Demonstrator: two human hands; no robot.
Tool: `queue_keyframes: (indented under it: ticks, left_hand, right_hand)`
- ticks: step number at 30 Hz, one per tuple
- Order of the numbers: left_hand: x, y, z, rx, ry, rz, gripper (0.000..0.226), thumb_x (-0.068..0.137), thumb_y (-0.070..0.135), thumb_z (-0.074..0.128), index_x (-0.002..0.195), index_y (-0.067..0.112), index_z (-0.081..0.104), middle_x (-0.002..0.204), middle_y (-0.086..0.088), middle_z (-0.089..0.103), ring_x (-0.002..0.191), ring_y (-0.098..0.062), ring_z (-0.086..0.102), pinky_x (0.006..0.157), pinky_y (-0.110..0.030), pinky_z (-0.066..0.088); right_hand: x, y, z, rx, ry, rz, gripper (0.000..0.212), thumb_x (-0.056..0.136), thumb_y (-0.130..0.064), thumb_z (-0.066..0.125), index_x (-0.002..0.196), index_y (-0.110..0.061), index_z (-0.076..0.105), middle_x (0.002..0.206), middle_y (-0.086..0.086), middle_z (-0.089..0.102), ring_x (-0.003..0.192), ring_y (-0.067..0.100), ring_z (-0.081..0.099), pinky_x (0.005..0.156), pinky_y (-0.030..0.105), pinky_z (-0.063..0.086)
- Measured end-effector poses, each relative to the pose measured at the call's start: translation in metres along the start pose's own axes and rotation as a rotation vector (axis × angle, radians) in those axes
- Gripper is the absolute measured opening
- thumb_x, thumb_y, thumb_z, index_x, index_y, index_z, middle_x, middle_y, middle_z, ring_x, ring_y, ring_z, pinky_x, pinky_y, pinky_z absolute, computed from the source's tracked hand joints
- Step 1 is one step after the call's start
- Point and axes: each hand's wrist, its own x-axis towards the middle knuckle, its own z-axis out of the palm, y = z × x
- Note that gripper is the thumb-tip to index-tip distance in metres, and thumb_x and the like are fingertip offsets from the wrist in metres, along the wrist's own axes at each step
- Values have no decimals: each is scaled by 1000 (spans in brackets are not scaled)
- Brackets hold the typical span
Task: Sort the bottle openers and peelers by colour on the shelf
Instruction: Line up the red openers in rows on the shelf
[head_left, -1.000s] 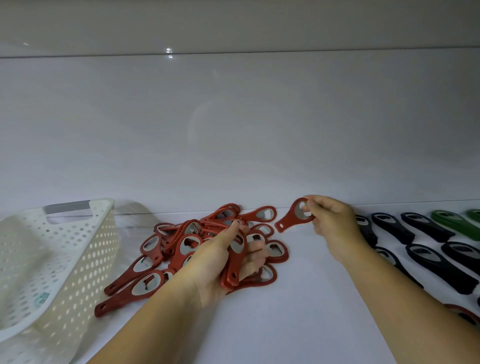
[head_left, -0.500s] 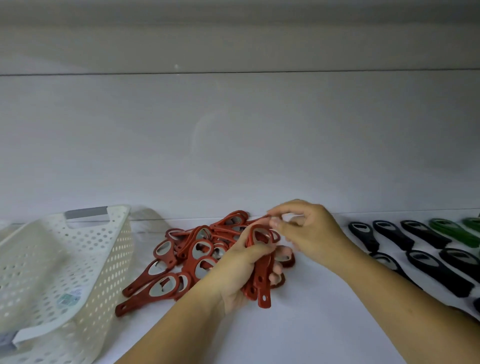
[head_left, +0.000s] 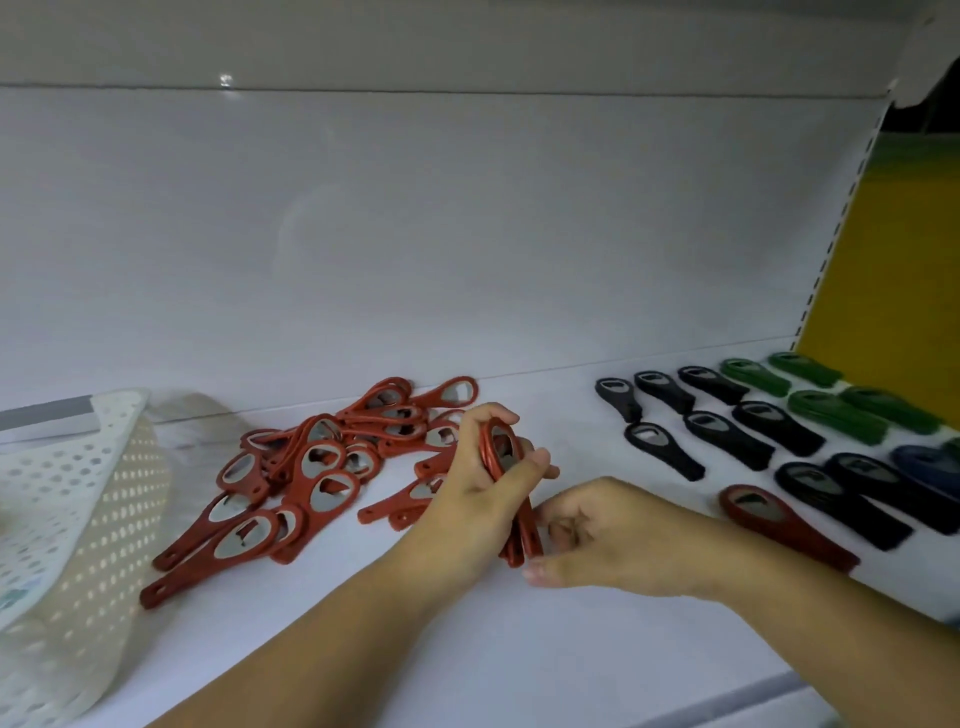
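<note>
On the white shelf (head_left: 467, 649) we count one loose pile of red openers (head_left: 322, 467) at centre left. They overlap too much for an exact count, but we see well over a dozen.

The left hand (head_left: 467, 499) grips a stack of red openers (head_left: 519, 540) just right of the pile. The stack stands upright and edge-on, with fingers and thumb wrapped around its upper half. We cannot count its pieces.

The right hand (head_left: 618, 540) sits at the stack's lower end with fingers curled. The index tip and thumb tip lie either side of the handle ends. We cannot tell whether they clamp them.

To the right we count:
- eight black openers (head_left: 724, 439), laid apart in three rows
- at least four green openers (head_left: 836, 415), behind them toward the far right
- one blue opener (head_left: 924, 462), at the right edge
- one single red opener (head_left: 784, 525), just in front of the black rows

One white perforated basket (head_left: 78, 519) lies tipped at the left. Its sticker (head_left: 10, 597) is too blurred to read.
</note>
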Motion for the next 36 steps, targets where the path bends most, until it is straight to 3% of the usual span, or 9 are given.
queue_keyframes:
  ticks: [4, 7, 10, 12, 14, 18, 22, 27, 36]
  left_hand:
    - [-6, 4, 9, 6, -132, 56, 28, 88, 21, 56, 106, 28, 36, 79, -5, 49, 78, -26, 53, 67, -36, 49]
    - [-7, 5, 11, 96, -159, 101, 32, 87, 22, 54, 109, 25, 32, 76, 2, 50, 68, -14, 51, 60, -24, 46]
    - [-11, 6, 14, 172, -195, 113, 34, 87, 25, 55, 111, 22, 31, 90, -4, 49, 66, -13, 53, 57, -25, 48]
    - [-14, 7, 15, 188, -234, 100, 37, 86, 28, 58, 111, 24, 31, 101, -11, 47, 65, -17, 55, 53, -32, 52]
    - [-15, 9, 13, 180, -269, 82, 43, 84, 29, 62, 115, 32, 34, 110, -5, 46, 77, -15, 58, 60, -34, 55]
    - [-13, 10, 8, 159, -264, 114, 58, 79, 20, 69, 125, 49, 49, 119, 15, 54, 119, -4, 51, 96, -28, 49]
    - [-12, 6, 9, 200, -245, 153, 65, 70, 10, 75, 115, 56, 59, 117, 14, 60, 116, -11, 57, 88, -23, 51]
    - [-13, 2, 10, 176, -202, 107, 65, 68, -2, 80, 107, 49, 67, 113, 7, 65, 111, -14, 62, 88, -30, 54]
    - [-12, 10, 7, 122, -165, 35, 51, 64, 2, 80, 105, 29, 70, 106, -1, 70, 100, -18, 68, 80, -34, 58]
  right_hand:
    - [-3, -4, 9, 102, 49, 14, 24, 71, -27, 78, 76, -7, 65, 62, -21, 53, 64, 10, 50, 64, 29, 41]
    - [-4, -6, 11, 279, 65, -16, 22, 70, -12, 74, 90, -19, 68, 86, -10, 68, 86, 13, 65, 84, 30, 51]
    - [-5, -6, 12, 248, 119, -55, 25, 72, -4, 71, 87, -22, 63, 73, -8, 65, 74, 7, 62, 73, 28, 51]
    - [-6, -7, 13, 244, 124, -66, 29, 75, 1, 69, 70, -26, 61, 63, -12, 62, 62, 4, 59, 62, 22, 48]
    - [-7, -5, 11, 251, 111, -61, 30, 72, 0, 70, 59, -25, 58, 58, -13, 60, 59, 5, 56, 60, 22, 44]
    - [-7, 4, -2, 165, 95, -8, 16, 66, -19, 73, 56, -22, 61, 60, -5, 60, 64, 12, 55, 68, 32, 45]
    - [-9, 12, -9, -34, 68, 13, 38, 74, -17, 77, 49, -26, 51, 50, -11, 43, 53, 9, 40, 56, 26, 34]
    - [-8, 20, 3, -62, 108, 44, 34, 72, -21, 76, 57, -16, 46, 56, 0, 41, 55, 15, 38, 54, 29, 32]
    - [-15, 18, 14, -97, 215, 50, 38, 64, -36, 84, 62, -13, 54, 56, -3, 47, 54, 11, 42, 54, 32, 35]
